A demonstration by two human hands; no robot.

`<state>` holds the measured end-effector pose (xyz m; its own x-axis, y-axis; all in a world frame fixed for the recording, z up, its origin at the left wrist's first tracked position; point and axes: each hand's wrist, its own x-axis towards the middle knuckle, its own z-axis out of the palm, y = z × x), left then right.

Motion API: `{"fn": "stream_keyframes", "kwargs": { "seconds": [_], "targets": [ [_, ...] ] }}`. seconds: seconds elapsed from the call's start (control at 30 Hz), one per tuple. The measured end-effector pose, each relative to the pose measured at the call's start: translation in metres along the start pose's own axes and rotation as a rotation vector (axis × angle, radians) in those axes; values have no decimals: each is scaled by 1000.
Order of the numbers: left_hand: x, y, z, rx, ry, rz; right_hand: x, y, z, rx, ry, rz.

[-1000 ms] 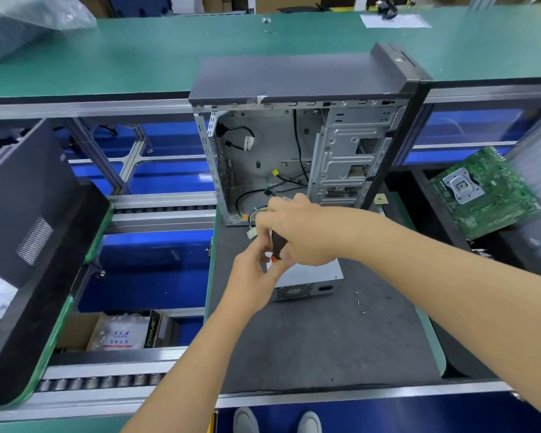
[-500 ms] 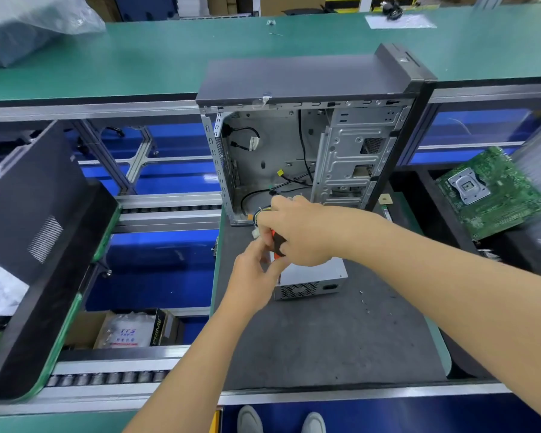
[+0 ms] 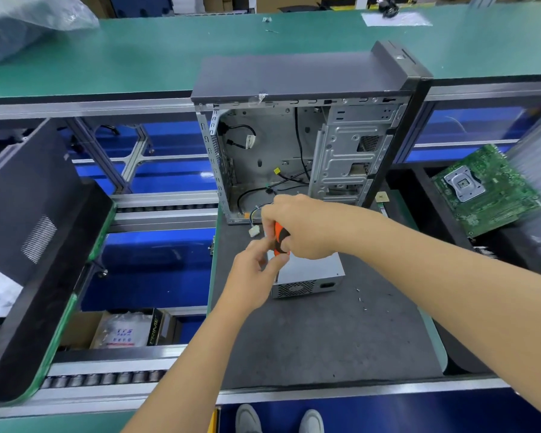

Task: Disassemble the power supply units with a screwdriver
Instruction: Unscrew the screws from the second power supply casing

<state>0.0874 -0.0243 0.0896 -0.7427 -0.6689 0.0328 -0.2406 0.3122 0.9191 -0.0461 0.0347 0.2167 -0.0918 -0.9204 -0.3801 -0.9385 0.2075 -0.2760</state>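
one head-worn view looks forward and down, close over the grey work mat [image 3: 325, 339].

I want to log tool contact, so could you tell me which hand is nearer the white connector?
Right. The right hand grips the screwdriver just beside the white connector; the left hand sits lower, toward the person.

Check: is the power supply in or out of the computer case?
Out. The power supply lies on the grey mat, before the open computer case.

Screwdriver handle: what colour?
Orange and black screwdriver handle, gripped in the right hand; head view.
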Motion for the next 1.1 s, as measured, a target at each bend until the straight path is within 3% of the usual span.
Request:
{"fn": "stream_keyframes", "kwargs": {
  "seconds": [0.1, 0.23, 0.3, 0.4, 0.5, 0.67, 0.8, 0.93, 1.1],
  "targets": [
    [5, 1, 2, -8, 41, -24, -2, 1, 0, -30, -4, 34],
    [9, 7, 16, -51, 85, 21, 1, -7, 5, -199, 174, 210],
    [9, 6, 22, -127, 123, 9, 5, -6, 9, -263, 228, 180],
    [9, 1, 15, -111, 113, -32, 5, -3, 14, -187, 221, 10],
    [6, -1, 7, -19, -18, 36, 2, 0, 14, -139, 185, -72],
    [9, 4, 5, -13, -27, -18, -3, -6, 7, -179, 87, 70],
    [14, 17, 19, -74, 76, -9, -2, -18, 1, -286, 142, 239],
    [12, 9, 17, -88, 100, -35, 0, -13, 7, -243, 142, 134],
    [9, -2, 5, -55, -39, -2, -5, 1, 9, -341, 110, 39]
  ]
}}
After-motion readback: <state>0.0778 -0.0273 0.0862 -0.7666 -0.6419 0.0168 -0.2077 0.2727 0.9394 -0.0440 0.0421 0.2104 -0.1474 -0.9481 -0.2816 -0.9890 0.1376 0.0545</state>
